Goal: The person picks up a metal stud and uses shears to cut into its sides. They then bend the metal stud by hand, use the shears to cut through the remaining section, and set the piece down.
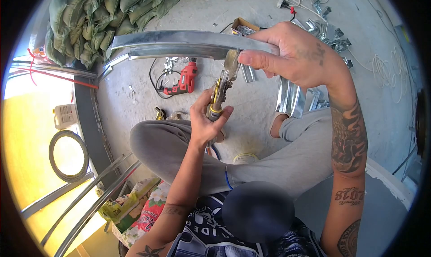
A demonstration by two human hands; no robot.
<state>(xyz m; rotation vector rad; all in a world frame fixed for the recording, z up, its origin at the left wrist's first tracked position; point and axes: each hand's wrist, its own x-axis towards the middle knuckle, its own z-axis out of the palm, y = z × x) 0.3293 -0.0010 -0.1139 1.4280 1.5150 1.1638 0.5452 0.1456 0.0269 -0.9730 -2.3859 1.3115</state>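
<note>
My left hand (204, 120) is closed round the yellow-trimmed handles of a pair of tin snips (220, 89), held upright above my lap. The worn jaws of the snips meet the lower edge of a shiny metal channel (175, 44); how far they reach into it is hard to see. My right hand (292, 55) pinches the channel near its right end, thumb in front and fingers mostly behind. The long channel stretches leftward across the view, above the floor.
A red power drill (182, 80) lies on the concrete floor beyond my knees. Sandbags (90, 19) are piled at the upper left. Several cut metal pieces (321, 30) and a small open box (244, 26) lie at upper right. White cable (390, 71) is coiled at far right.
</note>
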